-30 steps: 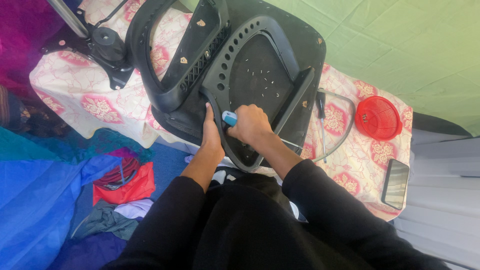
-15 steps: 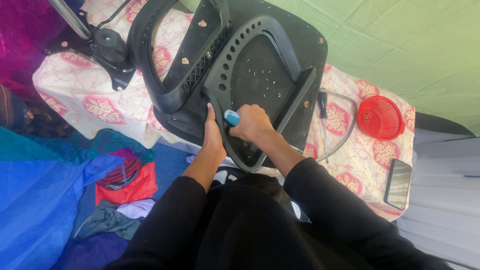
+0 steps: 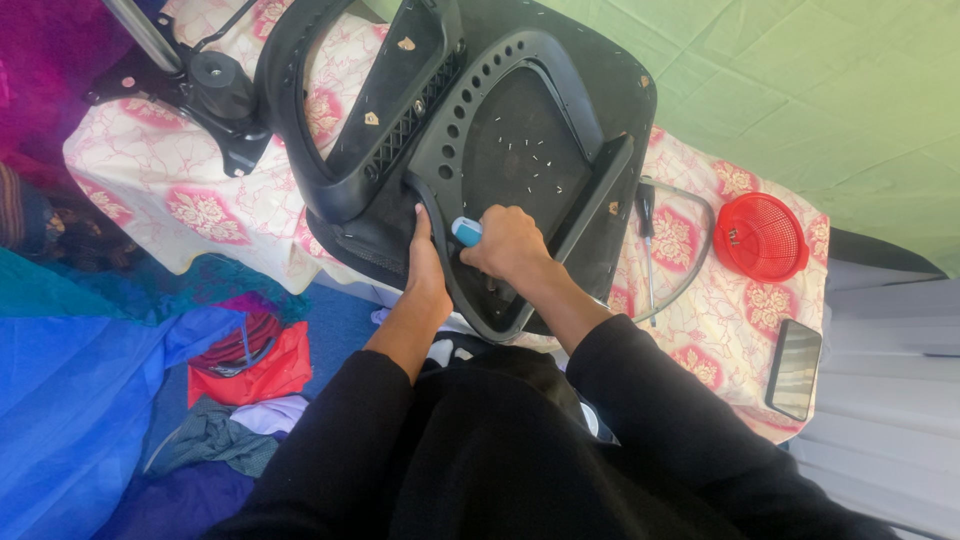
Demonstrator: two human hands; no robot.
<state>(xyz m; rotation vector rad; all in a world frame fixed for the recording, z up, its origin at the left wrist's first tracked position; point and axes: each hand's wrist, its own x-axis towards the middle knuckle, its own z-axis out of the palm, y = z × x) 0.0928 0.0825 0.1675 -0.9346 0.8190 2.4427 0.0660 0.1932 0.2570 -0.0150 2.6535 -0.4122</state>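
1. A table (image 3: 180, 190) in a white cloth with pink flower prints is stretching from 10 o'clock to 4 o'clock across the view.
2. A black plastic chair seat (image 3: 520, 150) is lying upside down on the table, filling the top centre. Its underside is showing a raised frame dotted with round holes, a ribbed slot strip, small brass-coloured fittings and pale specks scattered over the flat middle panel. Its near edge is hanging over the table edge at 6 o'clock of the seat.
3. A curved black armrest (image 3: 310, 120) is looping off the seat at its 9 o'clock side.
4. A black metal base plate (image 3: 215, 95) with a grey post is lying on the cloth at 10 o'clock, just beside the armrest.
5. A red round basket (image 3: 762, 238) is sitting on the cloth at 3 o'clock, well apart from the seat.
6. A dark phone (image 3: 795, 368) is lying at 4 o'clock near the table edge.
7. A black-handled screwdriver (image 3: 647, 230) is lying between seat and basket, beside a thin grey hoop.
8. The left hand (image 3: 425, 275) is pressing flat against the seat's near rim, fingers together and extended upward.
9. The right hand (image 3: 510, 245) is curling shut around a tool with a light-blue handle (image 3: 466, 231), fingers clamped on it, just right of the left hand. The tool's tip is hidden.
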